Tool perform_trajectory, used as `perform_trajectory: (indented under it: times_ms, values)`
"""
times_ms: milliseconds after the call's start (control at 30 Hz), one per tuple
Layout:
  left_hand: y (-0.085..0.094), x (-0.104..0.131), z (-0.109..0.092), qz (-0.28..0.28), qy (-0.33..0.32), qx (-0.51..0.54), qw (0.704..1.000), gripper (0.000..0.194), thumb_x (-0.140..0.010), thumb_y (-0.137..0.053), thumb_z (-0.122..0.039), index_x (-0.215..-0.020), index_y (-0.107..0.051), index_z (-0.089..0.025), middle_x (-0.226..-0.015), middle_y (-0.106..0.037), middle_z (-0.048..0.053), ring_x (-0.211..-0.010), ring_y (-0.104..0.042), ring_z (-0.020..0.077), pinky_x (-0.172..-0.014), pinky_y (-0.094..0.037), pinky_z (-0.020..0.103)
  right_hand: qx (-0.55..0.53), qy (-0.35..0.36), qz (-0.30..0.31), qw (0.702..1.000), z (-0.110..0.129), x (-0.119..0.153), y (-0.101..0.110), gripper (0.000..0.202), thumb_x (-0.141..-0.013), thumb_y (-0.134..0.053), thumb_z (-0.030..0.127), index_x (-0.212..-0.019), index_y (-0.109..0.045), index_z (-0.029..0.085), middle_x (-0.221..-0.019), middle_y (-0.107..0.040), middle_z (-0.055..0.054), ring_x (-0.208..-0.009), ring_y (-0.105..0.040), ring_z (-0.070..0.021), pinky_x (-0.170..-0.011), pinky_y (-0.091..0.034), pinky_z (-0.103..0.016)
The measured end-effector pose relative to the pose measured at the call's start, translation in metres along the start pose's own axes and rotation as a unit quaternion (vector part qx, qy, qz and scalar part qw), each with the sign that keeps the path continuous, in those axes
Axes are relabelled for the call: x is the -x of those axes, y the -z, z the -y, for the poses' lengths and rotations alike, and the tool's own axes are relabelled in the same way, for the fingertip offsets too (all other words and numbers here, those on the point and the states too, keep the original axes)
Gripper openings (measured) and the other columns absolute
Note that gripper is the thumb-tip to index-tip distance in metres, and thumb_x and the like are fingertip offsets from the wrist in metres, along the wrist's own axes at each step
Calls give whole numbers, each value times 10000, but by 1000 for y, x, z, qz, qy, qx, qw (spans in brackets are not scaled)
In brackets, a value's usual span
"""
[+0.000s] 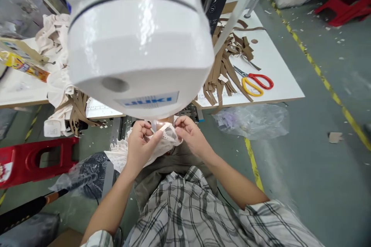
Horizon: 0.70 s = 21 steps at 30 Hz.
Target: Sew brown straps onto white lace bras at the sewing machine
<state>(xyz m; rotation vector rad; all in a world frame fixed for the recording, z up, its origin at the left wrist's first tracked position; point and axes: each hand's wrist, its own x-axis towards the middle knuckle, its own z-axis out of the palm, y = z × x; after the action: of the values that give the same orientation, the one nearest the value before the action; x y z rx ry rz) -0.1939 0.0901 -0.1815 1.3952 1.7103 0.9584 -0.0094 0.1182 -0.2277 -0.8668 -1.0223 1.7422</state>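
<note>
Pinching a white cloth [158, 153] between thumbs and bent fingers, both hands are working just below the rounded front of a sewing machine [139, 42]. The left hand [142, 142] is closing its thumb and fingertips on one part of the narrow edge, while the right hand [191, 135] is gripping the edge a little farther along, its fingers curling in. Between them the cloth is looking thin and partly see-through, with a small dotted pattern along its border; its remainder is spreading left beneath the left hand in soft, ruffled folds. The machine's smooth, glossy white shell is hiding whatever is lying directly behind it.

To the right, flat brown strips [223, 71] are lying in a loose tangle on the smooth white desk [279, 75]. Scissors [255, 83] with one red and one yellow loop handle are resting just beside them. Crinkled clear plastic [253, 121] is sitting below the desk's front edge. On the left, a rumpled heap of cream fabric [56, 54] is draping over the desk, with more brown strips hanging near its lower end. A shiny yellow-orange packet [26, 67] is lying beside that heap, and a red plastic stool [58, 158] is standing below.
</note>
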Motion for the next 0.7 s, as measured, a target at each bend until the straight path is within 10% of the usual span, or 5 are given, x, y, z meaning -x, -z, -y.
perform_trajectory:
  times_ms: [267,433,567,700]
  values:
    - [7,29,3,165,-102,-146,970,180,-868,-672,-342,-786,-599,-200,-635,-542,-48,-565,-457,99,-529,-312,218,-178,-207,49,961,-15,20,-3,403,-764,-787,532,-915,-585,218,-532,-379,124,-399,-248,-25,-441,-292,-182]
    - [2,27,23,0,-280,-340,898,251,-825,-675,-298,-638,-541,-197,-526,-509,-18,-534,-439,147,-528,-225,287,87,73,47,992,-10,39,-2,78,-897,-703,328,-902,-742,262,-835,-621,9,-737,-593,-99,-689,-493,-253]
    - [-1,23,38,-155,-375,-348,845,323,-814,-600,-170,-552,-416,-213,-477,-407,-20,-508,-364,153,-542,-211,313,314,320,59,892,-7,64,-3,422,-848,-705,85,-1169,-725,358,-963,-660,-7,-805,-644,-125,-696,-544,-267]
    - [-5,24,43,-177,-375,-312,855,336,-835,-583,-160,-562,-395,-218,-481,-369,-26,-510,-333,158,-548,-209,316,369,395,31,841,-16,74,-10,537,-836,-704,63,-1280,-668,363,-955,-697,-6,-749,-681,-137,-640,-580,-253]
